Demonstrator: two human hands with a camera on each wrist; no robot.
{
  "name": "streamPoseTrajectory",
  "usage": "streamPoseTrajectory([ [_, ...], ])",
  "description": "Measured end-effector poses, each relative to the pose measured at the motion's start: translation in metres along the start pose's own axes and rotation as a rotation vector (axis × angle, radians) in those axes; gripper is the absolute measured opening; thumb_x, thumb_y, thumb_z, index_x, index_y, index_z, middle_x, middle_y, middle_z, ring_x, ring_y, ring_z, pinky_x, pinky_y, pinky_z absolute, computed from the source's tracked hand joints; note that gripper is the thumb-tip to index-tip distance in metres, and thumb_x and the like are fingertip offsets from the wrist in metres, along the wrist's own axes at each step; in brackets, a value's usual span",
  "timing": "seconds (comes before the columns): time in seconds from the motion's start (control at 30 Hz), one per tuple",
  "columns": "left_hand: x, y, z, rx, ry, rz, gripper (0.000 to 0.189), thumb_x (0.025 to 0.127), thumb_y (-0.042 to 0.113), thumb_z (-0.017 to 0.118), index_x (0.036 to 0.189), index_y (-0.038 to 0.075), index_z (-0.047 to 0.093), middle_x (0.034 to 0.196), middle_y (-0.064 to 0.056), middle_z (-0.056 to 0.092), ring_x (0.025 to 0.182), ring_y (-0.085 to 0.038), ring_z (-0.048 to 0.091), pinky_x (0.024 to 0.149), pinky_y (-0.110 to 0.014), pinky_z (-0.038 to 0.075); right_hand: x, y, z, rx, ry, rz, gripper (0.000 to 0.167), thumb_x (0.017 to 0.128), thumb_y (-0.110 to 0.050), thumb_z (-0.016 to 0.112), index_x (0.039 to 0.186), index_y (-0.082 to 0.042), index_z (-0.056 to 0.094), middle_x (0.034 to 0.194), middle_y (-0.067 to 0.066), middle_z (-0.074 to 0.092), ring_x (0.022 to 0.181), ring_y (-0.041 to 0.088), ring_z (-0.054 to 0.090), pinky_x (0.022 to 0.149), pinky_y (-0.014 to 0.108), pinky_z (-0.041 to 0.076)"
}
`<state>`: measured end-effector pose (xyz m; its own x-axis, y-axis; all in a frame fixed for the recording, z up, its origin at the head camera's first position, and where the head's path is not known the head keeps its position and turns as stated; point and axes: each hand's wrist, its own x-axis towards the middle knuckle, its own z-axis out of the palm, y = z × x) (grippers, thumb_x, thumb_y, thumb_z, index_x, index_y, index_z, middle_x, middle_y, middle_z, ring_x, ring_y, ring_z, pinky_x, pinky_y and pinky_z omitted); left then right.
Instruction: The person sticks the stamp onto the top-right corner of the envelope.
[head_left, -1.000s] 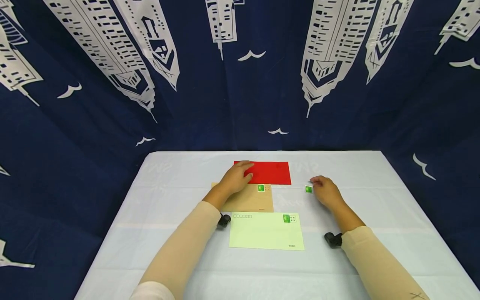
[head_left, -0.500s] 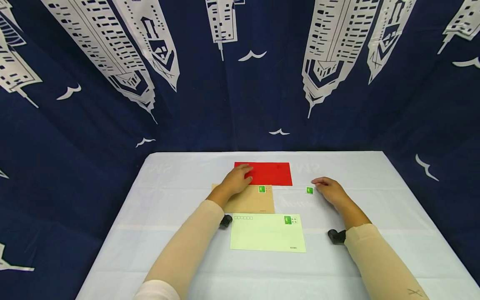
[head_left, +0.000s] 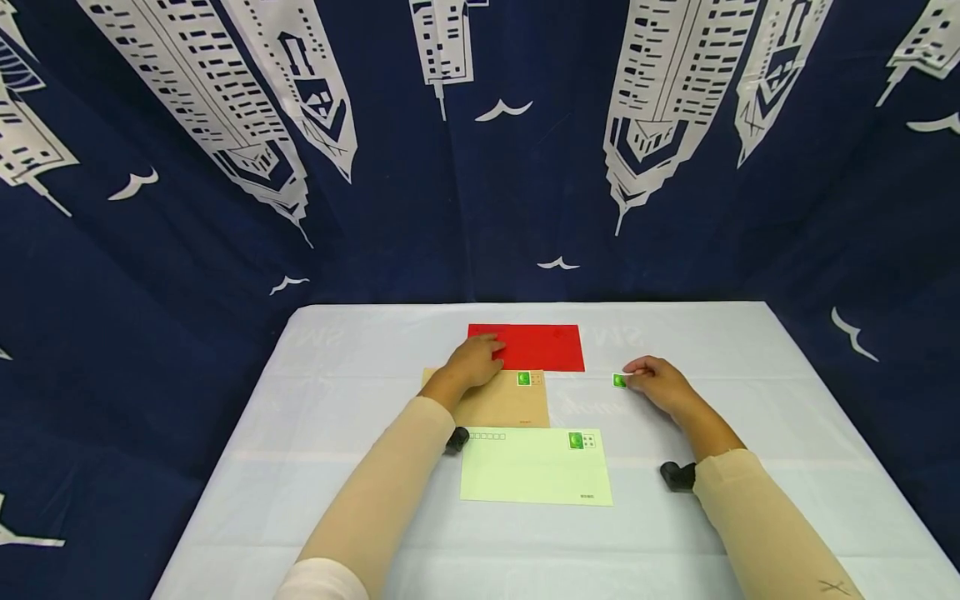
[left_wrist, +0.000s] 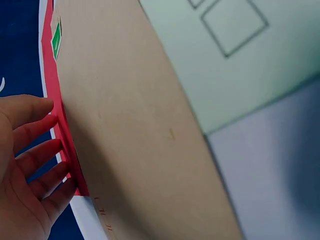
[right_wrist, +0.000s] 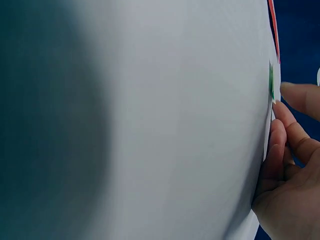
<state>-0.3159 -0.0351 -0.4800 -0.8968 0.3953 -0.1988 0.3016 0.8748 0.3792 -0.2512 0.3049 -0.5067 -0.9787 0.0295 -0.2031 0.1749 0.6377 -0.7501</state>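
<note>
My left hand (head_left: 475,361) rests fingertips on the left part of a red envelope (head_left: 543,346), fingers spread and nearly straight in the left wrist view. Beneath that wrist lies a brown envelope (head_left: 498,404), bearing a green stamp (head_left: 524,378) at its upper right. My right hand (head_left: 660,385) is at a loose green stamp (head_left: 618,381) on the table, covering its right edge. In the right wrist view, the index fingertip (right_wrist: 278,106) meets the corner of this stamp (right_wrist: 271,82), while the thumb stands apart from the index finger.
Nearest me lies a pale green envelope (head_left: 532,471) with a green stamp (head_left: 576,440) at its upper right. A white cloth covers the table (head_left: 555,542). Behind it hangs a dark blue curtain (head_left: 525,192) with white building prints.
My right hand's fingers have shifted slightly left, and now cover part of the loose stamp. My left hand stays on the red envelope, its fingers slightly lower.
</note>
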Motion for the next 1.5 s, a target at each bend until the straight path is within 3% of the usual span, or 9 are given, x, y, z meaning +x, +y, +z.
streamPoseTrajectory([
  [0.27,0.004,0.005,0.002,0.094,0.030,-0.003,0.045,0.103,0.019,0.052,0.148,0.014,0.054,0.159,-0.005,0.046,0.151,-0.026,0.036,0.125,-0.038,0.031,-0.004,0.001,-0.001,-0.050,-0.010,-0.009,0.036,0.094,-0.022,0.071,0.120,0.001,0.060,0.102,0.007,0.051,0.094,0.021,0.047,0.080,0.031,0.039],
  [0.5,0.003,0.005,-0.002,0.099,0.020,-0.024,0.048,0.102,0.023,0.058,0.149,0.015,0.053,0.159,-0.005,0.045,0.149,-0.024,0.039,0.123,-0.037,0.036,-0.002,0.002,0.000,-0.043,-0.007,-0.016,0.032,0.095,-0.021,0.071,0.116,0.001,0.060,0.098,0.005,0.050,0.092,0.020,0.046,0.080,0.030,0.039],
  [0.73,0.004,0.005,-0.001,0.120,0.027,0.000,0.048,0.102,0.025,0.060,0.149,0.013,0.052,0.154,-0.006,0.048,0.144,-0.024,0.045,0.119,-0.034,0.040,-0.002,0.001,-0.001,-0.033,0.012,-0.026,0.026,0.096,-0.016,0.067,0.113,0.002,0.060,0.091,0.001,0.053,0.085,0.015,0.047,0.074,0.025,0.040],
  [1.07,0.003,0.003,-0.002,0.079,0.020,-0.003,0.048,0.102,0.024,0.059,0.149,0.013,0.052,0.160,-0.006,0.043,0.150,-0.024,0.038,0.124,-0.037,0.033,-0.004,-0.001,-0.004,0.004,-0.009,-0.020,0.026,0.101,-0.018,0.060,0.119,0.001,0.061,0.099,0.005,0.059,0.088,0.015,0.051,0.075,0.023,0.044],
  [1.5,0.001,0.002,-0.005,0.067,-0.002,0.000,0.049,0.103,0.025,0.058,0.150,0.015,0.051,0.163,-0.005,0.040,0.153,-0.022,0.034,0.126,-0.037,0.029,-0.003,-0.003,-0.020,0.077,-0.126,0.024,0.033,0.102,-0.025,0.058,0.123,0.000,0.059,0.106,0.003,0.059,0.096,0.018,0.049,0.081,0.026,0.042],
])
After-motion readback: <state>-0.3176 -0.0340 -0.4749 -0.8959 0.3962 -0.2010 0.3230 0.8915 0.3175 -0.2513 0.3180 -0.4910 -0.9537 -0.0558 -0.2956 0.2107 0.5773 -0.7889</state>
